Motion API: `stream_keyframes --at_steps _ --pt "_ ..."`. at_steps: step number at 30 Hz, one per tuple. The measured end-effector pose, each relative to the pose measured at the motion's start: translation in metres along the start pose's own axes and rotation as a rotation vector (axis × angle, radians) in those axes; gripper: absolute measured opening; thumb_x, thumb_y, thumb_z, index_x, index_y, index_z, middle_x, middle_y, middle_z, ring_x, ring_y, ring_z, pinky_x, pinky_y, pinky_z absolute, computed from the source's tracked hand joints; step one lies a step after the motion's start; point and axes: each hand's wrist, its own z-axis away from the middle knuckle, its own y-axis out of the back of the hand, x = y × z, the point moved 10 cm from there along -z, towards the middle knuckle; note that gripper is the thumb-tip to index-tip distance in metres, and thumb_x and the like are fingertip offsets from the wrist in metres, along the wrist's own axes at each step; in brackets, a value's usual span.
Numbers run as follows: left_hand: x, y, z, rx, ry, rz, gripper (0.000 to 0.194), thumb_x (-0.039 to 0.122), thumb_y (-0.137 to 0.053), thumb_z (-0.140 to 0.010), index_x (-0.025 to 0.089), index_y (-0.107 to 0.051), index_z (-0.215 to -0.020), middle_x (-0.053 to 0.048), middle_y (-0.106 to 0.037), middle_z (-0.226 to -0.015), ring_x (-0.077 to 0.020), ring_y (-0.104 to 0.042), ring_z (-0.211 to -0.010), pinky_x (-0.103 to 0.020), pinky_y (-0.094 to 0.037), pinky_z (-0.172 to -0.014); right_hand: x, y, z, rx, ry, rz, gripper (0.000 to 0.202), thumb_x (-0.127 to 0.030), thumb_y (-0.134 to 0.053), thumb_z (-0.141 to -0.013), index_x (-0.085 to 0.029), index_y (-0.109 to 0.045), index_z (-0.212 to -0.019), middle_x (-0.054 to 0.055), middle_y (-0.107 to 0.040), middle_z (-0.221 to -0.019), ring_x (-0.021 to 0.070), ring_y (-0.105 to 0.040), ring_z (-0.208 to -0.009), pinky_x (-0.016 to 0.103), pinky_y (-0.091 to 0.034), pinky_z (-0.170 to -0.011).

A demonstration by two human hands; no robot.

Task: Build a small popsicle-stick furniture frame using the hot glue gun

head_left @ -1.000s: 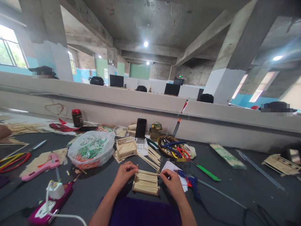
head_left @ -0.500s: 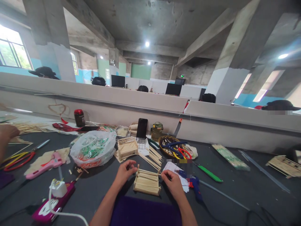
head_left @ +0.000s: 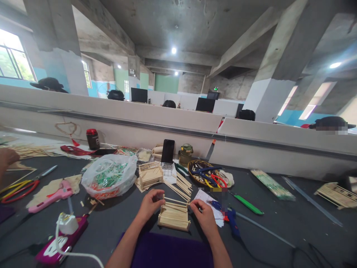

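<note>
A small structure of pale wooden sticks (head_left: pixel 174 217) lies on the dark table before me, with a slatted floor and low raised sides. Across its far side runs one thin wooden stick (head_left: pixel 177 200). At that stick's left end my left hand (head_left: pixel 151 204) is closed, thumb and fingers pinching near the corner post. My right hand (head_left: pixel 204 213) is pinched on the stick's right end. The fingertips are small in view, and whether the stick touches the structure I cannot tell. A purple cloth (head_left: pixel 173 251) lies nearest me.
Behind stand a second stick structure (head_left: pixel 150 174), loose sticks (head_left: pixel 182 186) and a phone (head_left: pixel 167 150). Left are a plastic bag (head_left: pixel 110 175), pink glue gun (head_left: pixel 52 195) and power strip (head_left: pixel 63 238). Right lie a blue glue gun (head_left: pixel 232 221) and green-handled tool (head_left: pixel 248 204). Another person's hand (head_left: pixel 7 158) shows far left.
The thin stick between my hands now sits slightly higher, above the structure's far side. My hands have shifted only a little, and the view has moved slightly.
</note>
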Motion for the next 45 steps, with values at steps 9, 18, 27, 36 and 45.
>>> stream_keyframes --at_steps 9,18,27,36,45 --pt "-0.004 -0.003 -0.002 0.01 -0.014 0.05 0.03 0.029 -0.074 -0.06 0.016 -0.072 -0.087 -0.003 -0.065 -0.074 -0.0161 -0.058 -0.068 -0.027 -0.047 -0.063 -0.005 0.001 0.0 0.031 0.018 0.012 0.034 -0.048 -0.053 -0.081 -0.018 -0.068 -0.075 0.004 -0.066 -0.071 0.0183 -0.058 -0.067 0.026 -0.044 -0.064" --pt "0.0 -0.006 -0.002 -0.004 -0.053 -0.004 0.026 0.033 -0.069 -0.067 0.015 -0.073 -0.085 -0.004 -0.061 -0.072 -0.0154 -0.056 -0.066 -0.026 -0.043 -0.061 -0.001 0.002 0.001 0.031 -0.013 0.021 0.033 -0.047 -0.052 -0.082 -0.019 -0.068 -0.077 0.004 -0.068 -0.075 0.0192 -0.059 -0.072 0.026 -0.044 -0.067" --pt "0.005 -0.004 -0.001 -0.005 -0.054 -0.027 0.026 0.037 -0.068 -0.069 0.015 -0.074 -0.082 -0.005 -0.064 -0.075 -0.0156 -0.056 -0.066 -0.025 -0.042 -0.061 0.003 0.0 0.0 0.023 -0.019 0.021 0.033 -0.047 -0.052 -0.082 -0.018 -0.068 -0.08 0.005 -0.069 -0.079 0.0199 -0.06 -0.073 0.027 -0.044 -0.068" --pt "0.001 -0.005 -0.001 -0.019 -0.046 -0.043 0.025 0.035 -0.066 -0.07 0.014 -0.074 -0.083 -0.007 -0.066 -0.081 -0.018 -0.059 -0.072 -0.026 -0.044 -0.066 0.005 0.0 0.0 0.022 -0.021 0.024 0.029 -0.043 -0.052 -0.083 -0.019 -0.067 -0.081 0.004 -0.069 -0.08 0.0195 -0.06 -0.074 0.026 -0.042 -0.068" --pt "0.0 -0.005 -0.002 -0.02 -0.059 -0.051 0.024 0.034 -0.065 -0.071 0.015 -0.074 -0.083 -0.007 -0.067 -0.081 -0.0183 -0.06 -0.073 -0.026 -0.044 -0.065 0.005 0.0 0.0 0.025 -0.034 0.039 0.028 -0.043 -0.051 -0.084 -0.02 -0.066 -0.08 0.004 -0.068 -0.081 0.0197 -0.059 -0.076 0.026 -0.041 -0.069"
